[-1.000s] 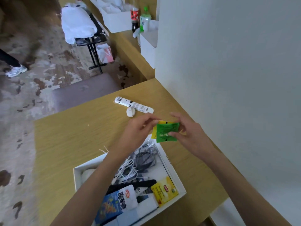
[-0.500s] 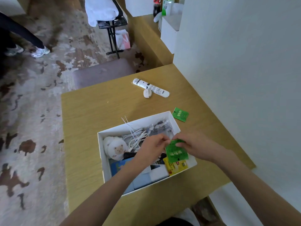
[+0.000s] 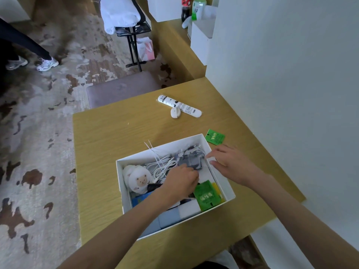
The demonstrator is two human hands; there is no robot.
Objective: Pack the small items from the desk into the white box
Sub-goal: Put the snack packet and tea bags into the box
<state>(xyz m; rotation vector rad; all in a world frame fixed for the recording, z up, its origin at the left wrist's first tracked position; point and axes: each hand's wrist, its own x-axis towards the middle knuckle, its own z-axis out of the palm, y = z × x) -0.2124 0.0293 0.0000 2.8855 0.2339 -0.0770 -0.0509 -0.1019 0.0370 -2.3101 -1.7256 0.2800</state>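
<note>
Desk [image 3: 108, 144], green packet [image 3: 206, 196] now loose in white box [image 3: 147, 155]; right hand [image 3: 231, 164] pinching rim, left hand [image 3: 180, 183] unclear

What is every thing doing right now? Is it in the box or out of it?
white box, open, on the desk.
left hand, reaching inside the box; what it grips is hidden.
right hand, at the box's right wall.
packet in the box, lying inside.
packet on the desk, not packed yet.
white tube, lying on the desk, not packed yet.
sheep toy, inside the box.
</note>
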